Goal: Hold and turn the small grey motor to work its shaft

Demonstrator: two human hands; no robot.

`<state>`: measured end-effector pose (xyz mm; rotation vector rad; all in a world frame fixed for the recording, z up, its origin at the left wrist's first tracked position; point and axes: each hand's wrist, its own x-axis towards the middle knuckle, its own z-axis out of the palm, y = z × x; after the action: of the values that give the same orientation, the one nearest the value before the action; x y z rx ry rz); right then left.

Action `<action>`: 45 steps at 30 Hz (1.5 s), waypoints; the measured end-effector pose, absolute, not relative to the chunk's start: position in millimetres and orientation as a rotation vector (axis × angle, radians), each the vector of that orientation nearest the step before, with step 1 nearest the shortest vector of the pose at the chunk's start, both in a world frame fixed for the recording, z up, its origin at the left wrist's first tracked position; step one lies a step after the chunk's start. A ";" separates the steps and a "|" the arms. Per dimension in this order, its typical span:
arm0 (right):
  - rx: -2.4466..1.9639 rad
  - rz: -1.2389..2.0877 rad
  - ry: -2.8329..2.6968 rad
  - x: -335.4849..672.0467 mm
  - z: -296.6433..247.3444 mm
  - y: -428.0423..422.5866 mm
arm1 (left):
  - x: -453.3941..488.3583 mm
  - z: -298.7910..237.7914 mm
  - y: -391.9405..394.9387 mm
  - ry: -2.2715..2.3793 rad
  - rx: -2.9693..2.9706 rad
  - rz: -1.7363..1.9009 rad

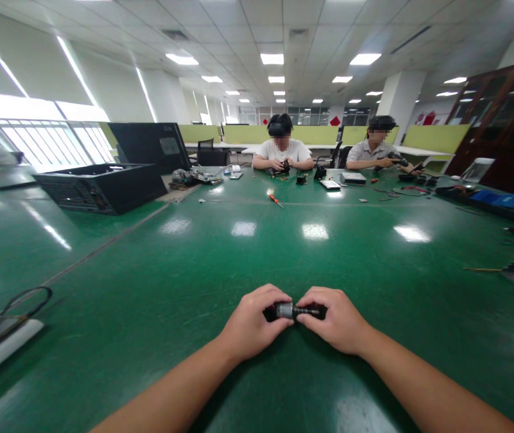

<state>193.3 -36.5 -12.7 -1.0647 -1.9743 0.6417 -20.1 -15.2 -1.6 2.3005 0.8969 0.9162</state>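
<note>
Metal part (pixel 285 310), lower centre of frame: silver body, thin shaft. Left hand (pixel 253 320) clamped on the thick end; right hand (pixel 341 320) closed about the shaft end, thumb opposite fingers. Glossy green table (pixel 220 258) beneath. Orange screwdriver (pixel 275 200), upper centre. Black case (pixel 89 195), upper left. Two people (pixel 302 150), upper centre and upper right, handling dark objects (pixel 285 167).

fingers (pixel 279 295) seemingly hide some of the metal piece (pixel 285 310)
</note>
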 end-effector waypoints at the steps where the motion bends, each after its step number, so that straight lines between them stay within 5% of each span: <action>1: -1.062 0.641 -1.975 193.3 -12.5 -36.7 | -20.2 -1.6 -15.1 0.894 2.303 0.917; 45: -1.179 0.558 -1.950 192.5 -14.7 -39.3 | -21.2 -1.7 -13.3 0.887 2.307 0.963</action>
<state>192.5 -39.3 -14.7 -1.1786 -1.9505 0.5583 -21.2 -13.3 -1.7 2.3071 0.8867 0.9633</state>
